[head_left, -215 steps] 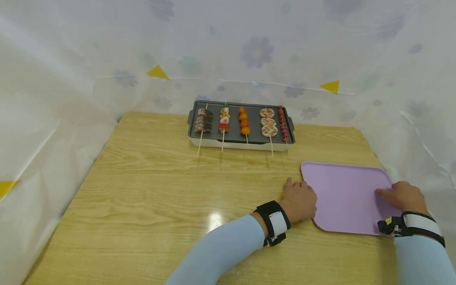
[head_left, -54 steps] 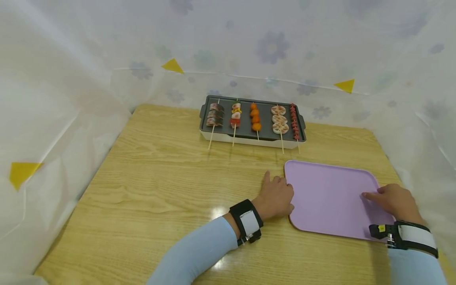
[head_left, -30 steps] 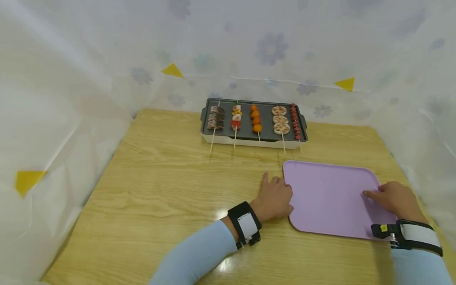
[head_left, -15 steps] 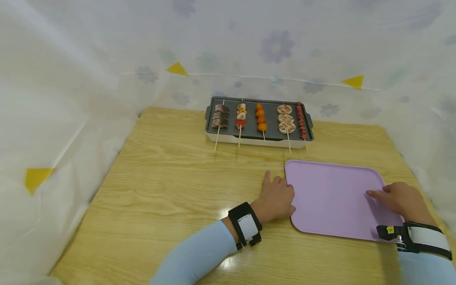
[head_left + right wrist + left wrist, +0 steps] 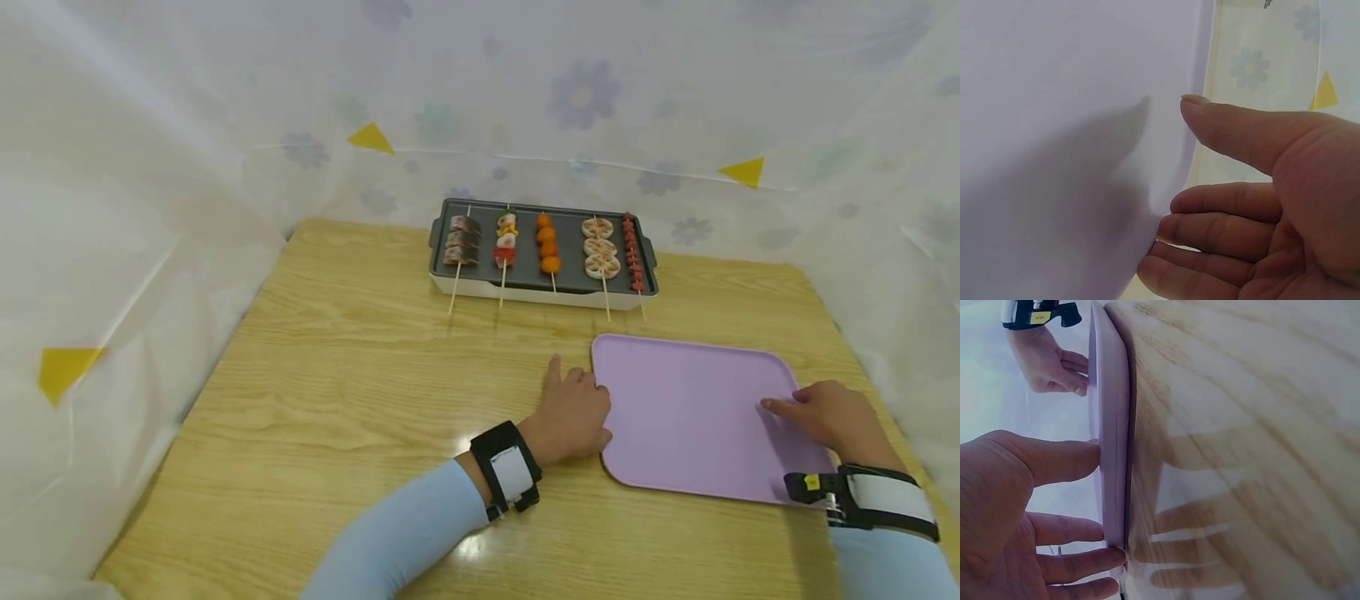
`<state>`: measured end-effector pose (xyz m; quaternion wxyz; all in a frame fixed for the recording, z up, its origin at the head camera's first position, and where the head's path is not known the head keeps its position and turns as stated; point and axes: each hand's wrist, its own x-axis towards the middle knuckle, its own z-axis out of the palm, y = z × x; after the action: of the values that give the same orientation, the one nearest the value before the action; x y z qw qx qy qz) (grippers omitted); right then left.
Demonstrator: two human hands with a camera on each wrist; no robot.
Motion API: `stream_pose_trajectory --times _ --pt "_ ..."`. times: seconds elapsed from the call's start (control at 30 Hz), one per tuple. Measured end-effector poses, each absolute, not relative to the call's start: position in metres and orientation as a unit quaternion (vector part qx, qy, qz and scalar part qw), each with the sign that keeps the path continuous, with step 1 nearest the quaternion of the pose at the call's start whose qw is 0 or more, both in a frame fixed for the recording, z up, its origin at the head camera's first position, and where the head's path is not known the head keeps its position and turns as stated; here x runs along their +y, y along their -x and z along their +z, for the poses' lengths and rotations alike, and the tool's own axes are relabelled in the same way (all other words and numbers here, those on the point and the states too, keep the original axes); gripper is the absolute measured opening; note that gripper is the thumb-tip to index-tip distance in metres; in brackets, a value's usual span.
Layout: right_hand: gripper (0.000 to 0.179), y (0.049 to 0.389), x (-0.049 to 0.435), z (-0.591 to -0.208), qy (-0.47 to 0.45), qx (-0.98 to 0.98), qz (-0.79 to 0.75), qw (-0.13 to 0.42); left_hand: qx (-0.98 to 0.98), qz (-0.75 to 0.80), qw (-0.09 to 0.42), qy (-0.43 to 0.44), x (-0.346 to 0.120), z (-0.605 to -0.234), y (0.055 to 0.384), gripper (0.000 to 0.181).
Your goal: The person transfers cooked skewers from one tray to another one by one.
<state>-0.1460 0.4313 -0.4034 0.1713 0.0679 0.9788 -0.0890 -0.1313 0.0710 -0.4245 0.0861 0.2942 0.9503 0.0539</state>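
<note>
A purple rectangular tray [image 5: 690,417] lies flat on the right part of the wooden table. At its left edge is my left hand [image 5: 567,417]; in the left wrist view the thumb [image 5: 1066,461] and fingertips touch the rim, with the fingers fairly straight. My right hand [image 5: 843,421] is at the tray's right edge. In the right wrist view its fingers [image 5: 1216,231] reach to the rim, slightly bent, while the thumb [image 5: 1229,128] extends over the tray, casting a shadow on it. Neither hand's fingers wrap round the tray.
Behind the tray stands a grill [image 5: 566,250] with a dark plate and pale base. Several skewers lie across it, including orange balls [image 5: 548,242] and lotus root slices [image 5: 600,248]; their sticks overhang the front. Flower-patterned sheeting [image 5: 525,100] surrounds the wooden table [image 5: 360,375].
Since the oldest frame the tray has shifted left across the table, both hands moving with it. Over the last second or so, only the head view shifts slightly; hands and tray stay put.
</note>
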Motion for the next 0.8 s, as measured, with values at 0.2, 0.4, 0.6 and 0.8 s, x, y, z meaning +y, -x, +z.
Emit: stream_pose_trajectory --times 0.2,0.4,0.6,0.8 --pt "0.085 0.149 0.429 -0.399 -0.064 0.976 -0.095 0.185 0.951 0.054 0.082 -0.295 0.069 -0.422 0.131 0.025" --pt "0.087 0.148 0.429 -0.404 -0.062 0.975 -0.099 0.19 0.949 0.05 0.076 -0.301 0.066 -0.422 0.127 0.022" --pt "0.089 0.145 0.426 -0.408 -0.047 0.974 -0.111 0.19 0.952 0.029 0.069 -0.297 0.064 -0.421 0.125 0.022" --pt "0.082 0.147 0.419 -0.404 -0.028 0.98 -0.109 0.165 0.955 0.04 0.074 -0.285 0.061 -0.422 0.126 0.025"
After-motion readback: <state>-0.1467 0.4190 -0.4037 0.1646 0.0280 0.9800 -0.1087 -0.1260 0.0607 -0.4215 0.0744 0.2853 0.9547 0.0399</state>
